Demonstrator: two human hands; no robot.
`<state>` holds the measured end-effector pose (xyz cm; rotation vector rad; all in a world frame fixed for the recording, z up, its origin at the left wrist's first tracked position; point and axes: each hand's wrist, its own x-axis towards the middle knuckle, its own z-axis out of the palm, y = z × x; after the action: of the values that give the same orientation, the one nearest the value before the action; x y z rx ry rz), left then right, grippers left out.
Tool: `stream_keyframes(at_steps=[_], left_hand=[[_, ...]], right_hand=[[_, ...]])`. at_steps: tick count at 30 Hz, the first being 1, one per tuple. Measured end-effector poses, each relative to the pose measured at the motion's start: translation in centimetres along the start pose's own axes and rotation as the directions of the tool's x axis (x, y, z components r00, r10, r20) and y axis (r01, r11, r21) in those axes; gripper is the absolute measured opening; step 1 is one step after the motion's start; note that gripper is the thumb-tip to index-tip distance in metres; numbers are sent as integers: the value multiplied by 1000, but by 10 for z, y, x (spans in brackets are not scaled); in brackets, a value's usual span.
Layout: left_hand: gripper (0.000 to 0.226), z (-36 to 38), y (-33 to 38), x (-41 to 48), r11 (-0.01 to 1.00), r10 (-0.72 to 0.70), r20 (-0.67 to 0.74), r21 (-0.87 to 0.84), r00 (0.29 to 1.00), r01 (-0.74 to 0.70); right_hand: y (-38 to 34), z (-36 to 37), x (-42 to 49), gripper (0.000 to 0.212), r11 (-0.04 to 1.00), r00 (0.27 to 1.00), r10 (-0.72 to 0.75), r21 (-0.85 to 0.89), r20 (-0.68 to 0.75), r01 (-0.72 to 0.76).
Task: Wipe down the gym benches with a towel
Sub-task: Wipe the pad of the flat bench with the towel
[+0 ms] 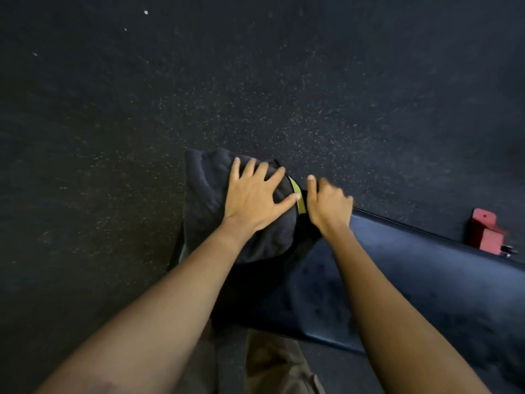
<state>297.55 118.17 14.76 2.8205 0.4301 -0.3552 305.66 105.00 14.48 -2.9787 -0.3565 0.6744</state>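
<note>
Bench [412, 280], padded top dark blue-black and faintly glossy with a piped edge, runs from the lower middle out to the right over the black speckled floor [255, 81]. A dark, crumpled towel [207, 189] with a yellow-green strip [298, 194] on 1 side is bunched over the bench's left end, and the left hand [255, 200] lies flat on it, all 5 digits spread straight. The right hand [329, 209], just beside the strip, has curled fingers and thumb out, but blur hides whether it grips anything; a small red metal part [487, 231] sits beyond the bench's far edge.
</note>
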Motion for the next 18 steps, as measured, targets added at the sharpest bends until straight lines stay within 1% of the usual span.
stream_keyframes(at_steps=[1,2,6,8,10,11,12,13,14,16,18], left_hand=[[74,2,1,3,1000,-18,-26,-8,999,18],[72,3,0,2,999,-34,-59,-12,998,33],[64,6,-5,-1,994,-111,-148,-20,983,109],[65,2,-16,-1,976,-219,-168,-46,961,214],[67,-5,-30,-1,923,-380,-121,-106,917,369],[69,-7,-34,0,893,-446,-106,-124,889,433],[69,-6,-31,-1,875,-480,-102,-126,871,467],[66,-6,-24,-1,873,-483,-107,-128,869,470],[62,-4,-14,0,888,-455,-116,-136,883,440],[54,0,-1,2,929,-359,-139,-146,923,339],[55,0,-5,5,952,-293,-134,-134,947,275]], right_hand=[[3,1,2,54,1000,997,-2,-24,73,4],[3,2,2,57,999,994,-13,-36,112,17],[2,-3,5,57,999,986,-40,-21,165,44],[-1,-6,6,57,999,976,-46,-3,212,48],[-11,-6,6,56,995,965,-100,15,242,99],[-19,-5,6,55,991,960,-136,28,243,133],[-27,-3,5,54,986,956,-165,42,243,160],[-34,-1,6,53,984,954,-176,51,243,169],[-37,0,7,53,986,956,-168,54,241,159],[-37,1,8,51,989,963,-147,56,227,138],[-34,2,8,49,989,968,-147,58,205,138]])
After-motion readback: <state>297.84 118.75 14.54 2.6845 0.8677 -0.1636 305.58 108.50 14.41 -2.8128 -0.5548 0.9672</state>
